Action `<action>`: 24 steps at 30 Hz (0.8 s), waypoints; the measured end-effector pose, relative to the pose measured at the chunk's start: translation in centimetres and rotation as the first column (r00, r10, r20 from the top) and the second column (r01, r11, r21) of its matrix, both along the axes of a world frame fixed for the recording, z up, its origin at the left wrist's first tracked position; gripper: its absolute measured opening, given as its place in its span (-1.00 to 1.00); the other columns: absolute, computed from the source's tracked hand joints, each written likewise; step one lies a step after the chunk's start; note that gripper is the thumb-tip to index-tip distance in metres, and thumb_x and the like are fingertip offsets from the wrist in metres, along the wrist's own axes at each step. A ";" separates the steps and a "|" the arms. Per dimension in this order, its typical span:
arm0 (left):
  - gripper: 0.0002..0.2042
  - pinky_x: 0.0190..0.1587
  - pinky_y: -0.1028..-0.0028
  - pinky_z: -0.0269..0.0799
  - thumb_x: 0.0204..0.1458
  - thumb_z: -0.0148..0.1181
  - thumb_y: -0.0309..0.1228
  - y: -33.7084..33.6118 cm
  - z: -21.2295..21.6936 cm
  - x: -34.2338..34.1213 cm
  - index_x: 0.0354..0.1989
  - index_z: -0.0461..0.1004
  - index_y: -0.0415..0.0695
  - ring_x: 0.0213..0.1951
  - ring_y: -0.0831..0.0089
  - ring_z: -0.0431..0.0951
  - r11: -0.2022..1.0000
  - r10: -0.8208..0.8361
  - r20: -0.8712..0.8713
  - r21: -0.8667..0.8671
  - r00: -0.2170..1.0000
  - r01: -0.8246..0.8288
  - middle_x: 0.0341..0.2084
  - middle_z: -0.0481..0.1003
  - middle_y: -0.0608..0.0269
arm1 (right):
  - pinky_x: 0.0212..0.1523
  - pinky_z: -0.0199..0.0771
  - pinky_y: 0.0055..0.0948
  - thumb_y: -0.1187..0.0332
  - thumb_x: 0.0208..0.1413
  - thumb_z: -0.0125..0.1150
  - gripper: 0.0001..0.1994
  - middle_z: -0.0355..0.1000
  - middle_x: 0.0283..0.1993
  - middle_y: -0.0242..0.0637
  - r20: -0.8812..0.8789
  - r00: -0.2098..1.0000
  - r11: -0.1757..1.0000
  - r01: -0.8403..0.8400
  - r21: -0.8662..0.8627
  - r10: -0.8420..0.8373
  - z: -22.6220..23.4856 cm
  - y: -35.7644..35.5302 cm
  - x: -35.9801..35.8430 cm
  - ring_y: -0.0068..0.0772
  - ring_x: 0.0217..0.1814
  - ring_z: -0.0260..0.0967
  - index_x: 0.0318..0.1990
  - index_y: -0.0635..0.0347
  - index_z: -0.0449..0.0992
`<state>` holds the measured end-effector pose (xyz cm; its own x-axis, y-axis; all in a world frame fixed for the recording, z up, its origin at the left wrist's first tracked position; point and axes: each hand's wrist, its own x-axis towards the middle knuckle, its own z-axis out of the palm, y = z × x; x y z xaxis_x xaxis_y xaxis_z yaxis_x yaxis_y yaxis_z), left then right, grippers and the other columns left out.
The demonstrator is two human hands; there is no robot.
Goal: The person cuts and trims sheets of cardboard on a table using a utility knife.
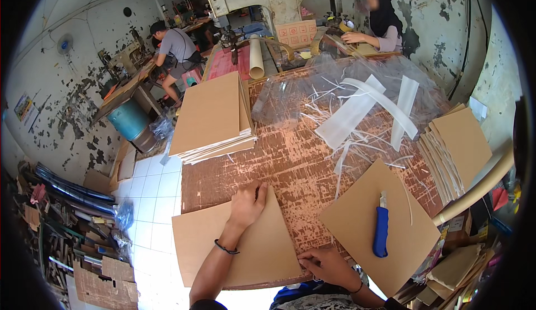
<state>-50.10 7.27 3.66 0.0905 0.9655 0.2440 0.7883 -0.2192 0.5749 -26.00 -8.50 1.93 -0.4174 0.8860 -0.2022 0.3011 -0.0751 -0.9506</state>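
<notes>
A brown cardboard sheet point(212, 232) lies at the table's near edge, in front of me. My left hand point(248, 205) is on its far part, with bent fingers closed at the far edge; the fingertips are partly hidden. At the near right corner of the same sheet, my right hand point(328, 266) pinches the edge between thumb and fingers. Just right of that hand is another cardboard sheet point(352, 220), turned at an angle and reaching past the table's edge. A blue-handled utility knife point(381, 229) rests on it, blade pointing away from me, beside a thin pale strip point(408, 201).
Cardboard stacks stand at the back left point(209, 114) and far right point(460, 148). White strips point(357, 111) and clear plastic film point(285, 95) cover the worn table's point(262, 165) far side. A tube point(480, 184) runs along the right. Two people point(177, 47) point(385, 25) work beyond.
</notes>
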 end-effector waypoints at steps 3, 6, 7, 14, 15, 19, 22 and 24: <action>-0.75 -0.29 0.00 0.52 0.28 0.08 -0.24 0.3 -0.4 -0.1 -0.26 0.54 -0.18 -0.37 -0.19 0.61 1.000 0.007 -0.026 0.000 1.000 -0.007 -0.46 0.58 -0.20 | -0.33 0.60 -0.43 0.36 0.27 0.24 -0.79 0.63 -0.36 -0.12 0.013 1.000 1.000 0.007 0.026 -0.008 0.0 0.1 -0.1 -0.34 -0.42 0.64 -0.06 0.28 0.63; -0.75 -0.30 0.00 0.51 0.28 0.09 -0.24 0.3 -0.3 0.0 -0.25 0.54 -0.18 -0.38 -0.19 0.61 1.000 0.007 -0.003 -0.008 1.000 -0.007 -0.45 0.59 -0.18 | -0.45 0.56 -0.54 0.42 0.28 0.25 -0.82 0.61 -0.47 -0.23 0.016 1.000 0.980 0.011 0.198 -0.014 -1.3 0.0 -0.1 -0.53 -0.48 0.61 -0.06 0.31 0.60; -0.75 -0.30 0.00 0.51 0.28 0.09 -0.24 0.3 -0.3 0.0 -0.25 0.54 -0.18 -0.38 -0.19 0.61 1.000 0.006 -0.004 -0.011 1.000 -0.006 -0.45 0.59 -0.18 | -0.45 0.56 -0.54 0.42 0.28 0.25 -0.82 0.61 -0.47 -0.23 0.015 1.000 0.981 0.012 0.194 -0.016 -1.3 -0.1 -0.1 -0.53 -0.48 0.61 -0.06 0.31 0.60; -0.73 -0.31 0.01 0.51 0.28 0.10 -0.23 0.1 -0.4 0.1 -0.30 0.54 -0.19 -0.38 -0.19 0.61 1.000 0.007 0.008 0.020 1.000 -0.008 -0.48 0.58 -0.17 | -0.28 0.60 -0.35 0.33 0.23 0.26 -0.76 0.63 -0.33 -0.08 0.014 0.997 0.989 0.075 0.125 -0.077 0.0 -0.5 -0.4 -0.23 -0.34 0.65 -0.03 0.25 0.62; -0.72 -0.31 0.01 0.50 0.28 0.10 -0.22 0.0 -0.5 0.0 -0.32 0.53 -0.19 -0.38 -0.19 0.60 0.999 -0.001 0.034 0.043 0.999 -0.001 -0.49 0.58 -0.18 | -0.27 0.60 -0.35 0.33 0.23 0.27 -0.74 0.63 -0.33 -0.08 -0.023 0.993 0.988 0.116 0.104 -0.114 0.2 -0.6 -0.5 -0.23 -0.33 0.65 0.00 0.25 0.62; -0.70 -0.32 0.00 0.48 0.29 0.10 -0.20 -0.2 -0.4 0.0 -0.35 0.51 -0.20 -0.38 -0.19 0.59 0.998 0.049 0.002 -0.028 0.999 -0.048 -0.51 0.57 -0.18 | -0.31 0.57 -0.37 0.33 0.22 0.28 -0.72 0.62 -0.35 -0.06 -0.037 0.995 0.966 0.097 0.240 -0.091 -0.2 -0.9 -0.6 -0.23 -0.39 0.61 0.02 0.26 0.62; -0.67 -0.32 -0.01 0.48 0.30 0.08 -0.16 0.1 -0.7 -0.4 -0.35 0.51 -0.18 -0.37 -0.19 0.59 0.999 0.048 0.014 -0.023 0.999 -0.048 -0.49 0.57 -0.19 | -0.38 0.50 -0.37 0.34 0.22 0.28 -0.74 0.58 -0.44 -0.09 0.024 0.998 0.968 0.045 0.248 -0.052 -0.8 -1.4 -0.2 -0.27 -0.50 0.52 -0.02 0.27 0.65; -0.67 -0.31 -0.01 0.48 0.30 0.07 -0.15 0.1 -1.0 -0.6 -0.34 0.51 -0.18 -0.37 -0.20 0.59 0.998 0.052 0.015 -0.031 0.999 -0.051 -0.49 0.57 -0.20 | -0.40 0.51 -0.42 0.34 0.23 0.29 -0.76 0.60 -0.44 -0.14 0.009 0.999 0.978 0.040 0.204 -0.043 -1.2 -2.0 -0.1 -0.38 -0.49 0.54 -0.04 0.28 0.65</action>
